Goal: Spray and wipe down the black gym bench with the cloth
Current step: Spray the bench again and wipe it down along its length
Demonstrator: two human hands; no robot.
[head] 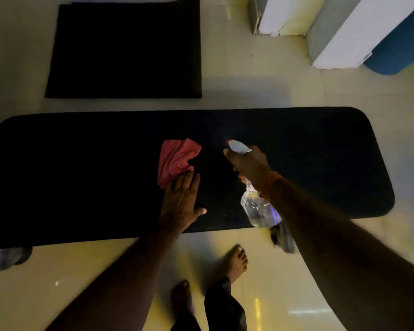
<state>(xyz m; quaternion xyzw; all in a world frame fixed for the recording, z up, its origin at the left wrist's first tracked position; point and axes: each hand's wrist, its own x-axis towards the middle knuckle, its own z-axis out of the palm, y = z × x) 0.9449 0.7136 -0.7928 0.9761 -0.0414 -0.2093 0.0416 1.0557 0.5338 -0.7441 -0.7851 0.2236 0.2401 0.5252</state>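
Two bare hands work over the black gym bench [81, 177], a long padded counter with rounded corners that runs across the view on a pale tiled floor [249, 91]. The left hand [181, 201] lies flat on the pad, fingers [189, 180] stretched out and close together, their tips pressing the near edge of a crumpled pink cloth [176, 160] that rests near the middle of the counter. Just beside it, the right hand [247, 163] is wrapped around the neck of a clear spray bottle [258, 206], its white nozzle pointing away over the pad; orange bangles [269, 185] circle that wrist. Beyond the bench a black mat [127, 48] lies on the floor, and two bare feet stand at the near side.
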